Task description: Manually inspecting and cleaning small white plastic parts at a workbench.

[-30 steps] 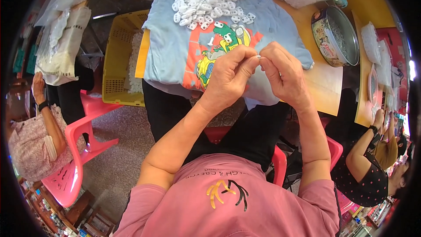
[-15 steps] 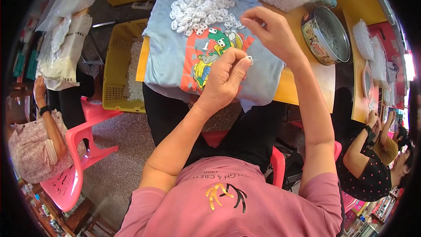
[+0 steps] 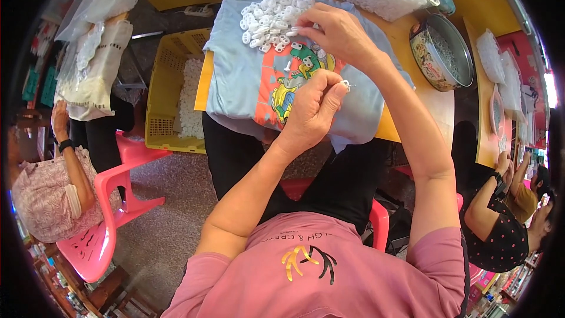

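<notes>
yellow crate (image 3: pixel 168 91) beside the tabletop (image 3: pixel 412 106) | my left hand (image 3: pixel 312 112) pinches a small white plastic piece (image 3: pixel 346 85) over the printed cloth (image 3: pixel 247 82) | my right hand (image 3: pixel 338 32) fingers curled, picking from the white parts pile (image 3: pixel 271 15) | step: picking a mate; next needs careful alignment | tin (image 3: pixel 441 53) right

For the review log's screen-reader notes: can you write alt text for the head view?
A seated person's right hand reaches into a pile of small white plastic parts on a light blue printed cloth, while the left hand pinches one small white piece. A round tin stands to the right on the yellow table.
</notes>
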A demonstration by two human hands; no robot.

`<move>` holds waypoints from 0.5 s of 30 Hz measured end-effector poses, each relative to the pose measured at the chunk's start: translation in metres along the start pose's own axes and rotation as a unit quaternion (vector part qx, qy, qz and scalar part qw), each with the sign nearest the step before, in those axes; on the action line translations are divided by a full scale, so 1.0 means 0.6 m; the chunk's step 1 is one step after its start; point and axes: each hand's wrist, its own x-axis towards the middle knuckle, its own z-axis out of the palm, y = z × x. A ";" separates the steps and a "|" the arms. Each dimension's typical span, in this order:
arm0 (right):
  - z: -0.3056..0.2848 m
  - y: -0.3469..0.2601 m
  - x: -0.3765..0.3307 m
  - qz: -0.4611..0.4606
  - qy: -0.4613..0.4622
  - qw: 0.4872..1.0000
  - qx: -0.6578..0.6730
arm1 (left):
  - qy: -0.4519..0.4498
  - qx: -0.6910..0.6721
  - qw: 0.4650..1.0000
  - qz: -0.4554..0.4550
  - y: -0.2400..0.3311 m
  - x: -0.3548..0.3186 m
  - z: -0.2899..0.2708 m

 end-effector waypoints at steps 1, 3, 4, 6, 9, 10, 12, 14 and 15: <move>-0.003 0.000 -0.003 -0.005 0.015 1.000 0.011 | -0.002 0.000 1.000 0.000 0.000 0.000 0.001; -0.023 -0.015 -0.017 0.102 -0.001 0.991 0.092 | 0.004 0.006 1.000 0.005 -0.001 0.000 0.002; -0.035 -0.027 -0.023 0.205 -0.018 0.963 0.173 | 0.001 0.006 1.000 0.004 -0.003 0.000 0.002; -0.052 -0.032 -0.044 0.248 -0.011 0.928 0.277 | 0.015 -0.035 0.999 -0.021 -0.006 -0.002 0.005; -0.073 -0.050 -0.079 0.304 0.011 0.840 0.450 | 0.035 -0.023 0.999 -0.014 0.000 -0.002 0.005; -0.079 -0.057 -0.091 0.315 0.023 0.794 0.519 | 0.027 -0.028 0.999 -0.020 0.002 -0.001 0.007; -0.091 -0.067 -0.111 0.332 0.022 0.781 0.529 | 0.079 -0.019 0.997 0.006 0.006 0.002 0.009; -0.098 -0.073 -0.132 0.345 0.018 0.767 0.540 | 0.080 -0.020 0.996 0.026 0.009 0.002 0.010; -0.100 -0.075 -0.141 0.344 0.013 0.791 0.505 | 0.090 -0.018 0.994 0.054 0.006 0.007 0.010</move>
